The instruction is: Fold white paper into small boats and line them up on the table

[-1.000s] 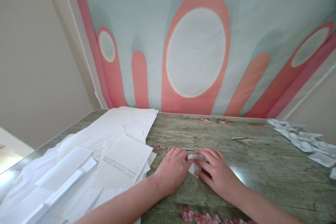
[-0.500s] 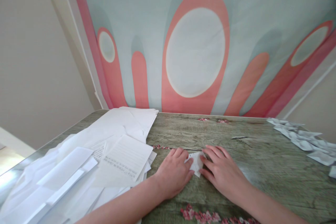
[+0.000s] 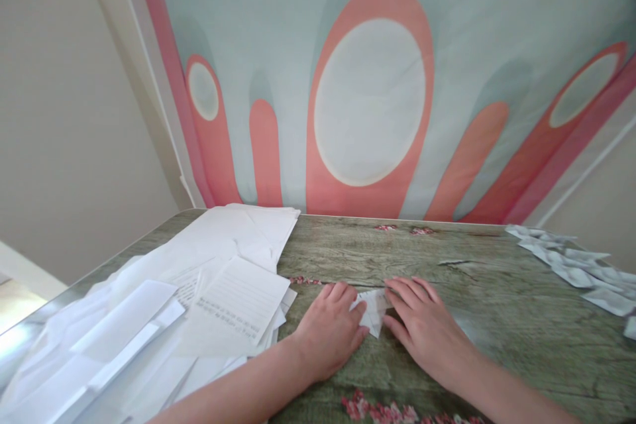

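A small folded piece of white paper [image 3: 373, 313] lies on the table between my hands, with faint crease lines and a point towards me. My left hand [image 3: 334, 324] is closed over its left end, the thumb and fingertips pressing it down. At the other end, my right hand [image 3: 420, 321] has its fingertips on the paper's upper right edge and its thumb by the lower side. The parts of the paper under my fingers are hidden.
A spread pile of white paper sheets [image 3: 238, 232] covers the table's left side, some with writing, such as a lined sheet [image 3: 243, 298]. Several folded white paper pieces [image 3: 571, 262] lie along the right edge. Behind the wood-patterned table [image 3: 342, 245] stands a patterned wall covering [image 3: 288, 26].
My right hand's fingers have shifted slightly and drawn closer together at the paper's right edge. More of the paper's right side shows. My left hand stays nearly still.
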A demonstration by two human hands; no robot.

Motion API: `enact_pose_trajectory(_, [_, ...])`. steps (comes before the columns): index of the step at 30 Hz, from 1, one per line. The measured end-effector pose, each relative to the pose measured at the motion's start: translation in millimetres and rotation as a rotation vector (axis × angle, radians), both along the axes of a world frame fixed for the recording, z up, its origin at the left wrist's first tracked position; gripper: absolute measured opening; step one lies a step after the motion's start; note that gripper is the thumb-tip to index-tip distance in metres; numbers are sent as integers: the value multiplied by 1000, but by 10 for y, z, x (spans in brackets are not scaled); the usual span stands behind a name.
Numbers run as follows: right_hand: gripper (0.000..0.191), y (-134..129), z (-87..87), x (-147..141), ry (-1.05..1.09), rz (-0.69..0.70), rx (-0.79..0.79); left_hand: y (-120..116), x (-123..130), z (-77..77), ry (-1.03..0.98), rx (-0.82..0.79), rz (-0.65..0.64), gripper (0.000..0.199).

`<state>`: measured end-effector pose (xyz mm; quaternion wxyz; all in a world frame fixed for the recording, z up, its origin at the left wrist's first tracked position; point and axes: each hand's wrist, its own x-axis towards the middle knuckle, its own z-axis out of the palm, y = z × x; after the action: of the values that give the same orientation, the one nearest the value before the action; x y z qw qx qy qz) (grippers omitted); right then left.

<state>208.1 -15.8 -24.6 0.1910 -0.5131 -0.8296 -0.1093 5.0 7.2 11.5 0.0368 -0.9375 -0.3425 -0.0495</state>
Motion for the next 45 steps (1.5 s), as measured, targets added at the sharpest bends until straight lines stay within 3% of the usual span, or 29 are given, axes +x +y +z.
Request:
enact_pose_trajectory(8, [32, -29, -121, -147, 7, 101, -31, -11, -1, -19, 1, 3, 23, 35])
enact_pose_trajectory(19, [26, -19, -106, -162, -35, 43, -55, -55, -35, -3, 50, 18, 111, 43])
enact_pose_trajectory(28, [26, -11, -79, -98, -65, -19, -55, -126, -21, 35, 233, 165, 135, 42])
enact_pose_trajectory(34, [16, 59, -28, 32, -8, 33, -52, -169, -14, 23, 242, 174, 147, 46])
enact_pose_trajectory(38, [26, 145, -78, 100, 126, 58, -52, -76, -28, 54, 154, 95, 127, 31])
enact_pose_trajectory(45, [13, 173, -158, 121, 262, 85, -54, 237, -136, -30, -156, -161, 276, 14])
